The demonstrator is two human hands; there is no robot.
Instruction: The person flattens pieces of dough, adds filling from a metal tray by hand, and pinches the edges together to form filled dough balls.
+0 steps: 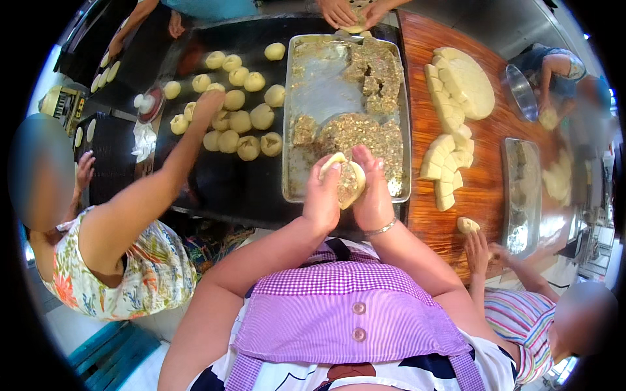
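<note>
My left hand (321, 203) is closed round a flat piece of pale dough (350, 184), its thumb lying over the brown crumbly filling in the middle. The dough is bent up round that filling. On the other side my right hand (374, 199) stands with its fingers stretched out and its palm close against the dough's edge. Whether the palm presses on it, I cannot tell. Just beyond both hands lies a metal tray (285, 130) with a mound of the same crumbly filling (352, 133) and more broken slabs of it at the far right.
Several filled dough balls (248, 148) sit on the black table at left, where a co-worker's arm (176, 153) reaches in. Cut dough pieces (440, 156) and a large dough slab (466, 85) lie on the wooden board (417, 241) at right. Other people's hands work at the far edge and right.
</note>
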